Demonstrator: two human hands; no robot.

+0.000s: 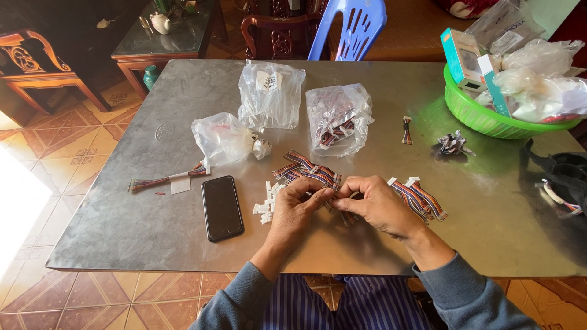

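The room has a floor of orange-brown patterned tiles (67, 146), with strong light falling on it at the left. A dark wooden side table with a glass top (165, 43) stands behind, and a blue plastic chair (354, 27) is pushed near the far edge of the grey, dull metal worktop (134, 238). The worktop has rounded corners and small scratches.

Both hands meet near the middle of the near edge. The left hand (296, 211) and the right hand (376, 205) have their fingers closed together on one short multicoloured ribbon cable (333, 201), pinched between thumbs and fingertips; the exact end of the cable is hidden by the fingers. Just behind the hands lies a loose pile of the same striped ribbon cables (306, 168), and just beside the right hand lies a second bundle of striped cables with white plugs (422, 198). A small heap of white plastic connectors (266, 205) lies touching distance left of the left hand.

The black smartphone (222, 208) lies flat, screen dark, near the left hand. Further left is a long cable bundle wrapped with a white paper label (171, 180). Three clear crumpled plastic bags (272, 91) sit behind, well apart from the hands. At the far right corner a green plastic basket (477, 116) holds bags and teal boxes, and a black bag (562, 174) lies at the right edge.

The near left part of the worktop is free.
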